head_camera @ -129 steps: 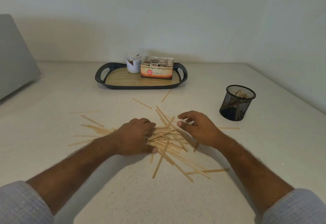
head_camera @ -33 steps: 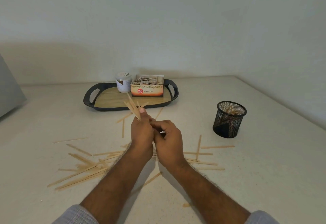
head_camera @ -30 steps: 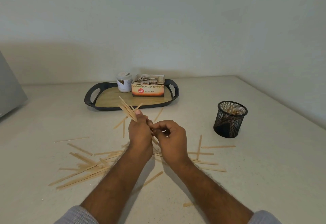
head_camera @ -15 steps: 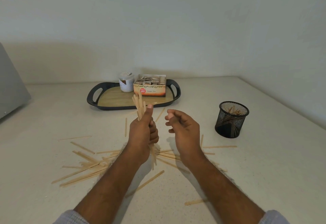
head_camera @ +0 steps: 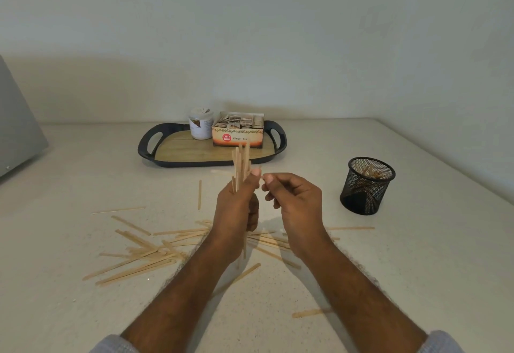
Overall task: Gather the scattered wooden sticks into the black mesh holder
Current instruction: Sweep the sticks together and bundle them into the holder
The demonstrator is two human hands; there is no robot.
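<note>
My left hand (head_camera: 236, 213) is raised above the counter and grips a bundle of wooden sticks (head_camera: 241, 162) upright, their tips poking above my thumb. My right hand (head_camera: 294, 202) hovers just to its right, fingers curled, thumb and forefinger pinched close to the bundle's side; whether it holds a stick I cannot tell. Several loose sticks (head_camera: 139, 252) lie scattered on the counter below and left of my hands, with more (head_camera: 350, 228) to the right. The black mesh holder (head_camera: 366, 185) stands at the right with a few sticks inside.
A black tray with a wooden base (head_camera: 178, 155) sits at the back, carrying a white jar (head_camera: 200, 123) and a ginger tea box (head_camera: 237, 134). A grey object (head_camera: 16, 130) leans at the far left. Walls close the back and right.
Both hands rose from the pile. The left hand turned its bundle from slanted to upright. The right hand let go, moved apart, then came back close to the bundle.
</note>
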